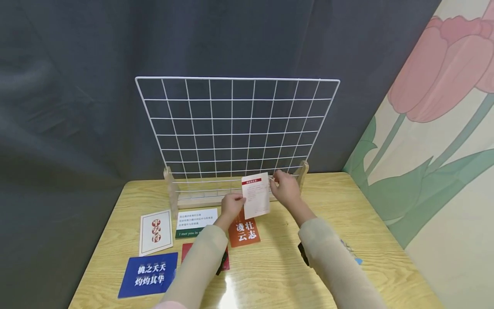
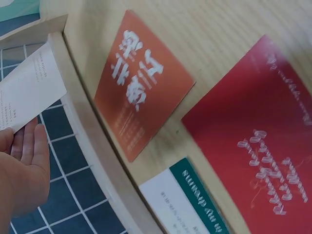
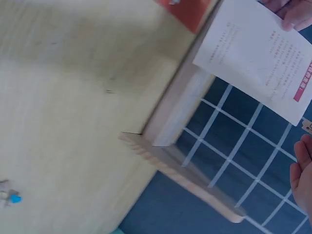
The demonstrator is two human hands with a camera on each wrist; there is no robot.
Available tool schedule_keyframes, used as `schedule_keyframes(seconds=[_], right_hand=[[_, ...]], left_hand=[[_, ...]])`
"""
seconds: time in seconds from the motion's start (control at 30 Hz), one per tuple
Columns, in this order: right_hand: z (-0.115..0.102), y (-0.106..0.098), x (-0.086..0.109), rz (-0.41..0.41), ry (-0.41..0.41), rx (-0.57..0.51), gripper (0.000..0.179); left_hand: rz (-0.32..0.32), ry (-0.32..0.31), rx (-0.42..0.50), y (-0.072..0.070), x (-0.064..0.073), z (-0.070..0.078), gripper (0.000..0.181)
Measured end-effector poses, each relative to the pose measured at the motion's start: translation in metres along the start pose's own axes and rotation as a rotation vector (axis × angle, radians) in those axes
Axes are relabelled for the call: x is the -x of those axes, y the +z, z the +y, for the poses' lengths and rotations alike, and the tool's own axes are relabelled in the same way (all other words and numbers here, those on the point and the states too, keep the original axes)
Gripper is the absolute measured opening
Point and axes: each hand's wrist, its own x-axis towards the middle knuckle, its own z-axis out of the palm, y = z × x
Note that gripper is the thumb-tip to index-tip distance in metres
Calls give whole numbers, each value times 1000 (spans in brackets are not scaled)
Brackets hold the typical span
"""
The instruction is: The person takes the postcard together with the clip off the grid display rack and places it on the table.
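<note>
My left hand (image 1: 233, 205) pinches the left edge of a white card (image 1: 256, 197) with a red strip near its top and small printed lines. The card stands tilted in front of the lower part of a white wire grid (image 1: 232, 79). My right hand (image 1: 286, 189) is at the card's upper right edge, thumb and fingers close together. A small tan wooden clip (image 3: 307, 126), partly cut off by the frame, shows at the fingertips of that hand in the right wrist view. Below the held card, an orange card (image 2: 141, 87) with white characters lies on the table.
The grid stands in a wooden base with upright ends (image 1: 304, 169). On the table's left lie a white-and-green card (image 1: 193, 219), a red card (image 2: 253, 131), a blue card (image 1: 148, 274) and a white card with red characters (image 1: 156, 234). Small items (image 3: 7, 195) lie at right.
</note>
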Motion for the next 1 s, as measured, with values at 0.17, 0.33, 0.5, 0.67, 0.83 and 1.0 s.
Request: schedule_keyframes(seconds=[0.17,0.33,0.5,0.67,0.83,1.0], right_hand=[[14,4,19,8,50,-21,9],[24,6,38,6,85,-43,9],[34,9,56,-1,144,-72,9],[42,15,75,-10,205,-88,10],[49,16,94,-30,294,-139,10],[57,12,114,-63,407,-166,10]], left_hand=[[-42,-136,-12,-10,23,45,10],[-49,-145,-44,-26,43,83,10],[-75,-189,-15,-25,50,84,10],[-82,-217,-12,-17,57,81,10],[-120,-235,44,-9,67,78,12],[-159,-257,107,-3,76,73,11]])
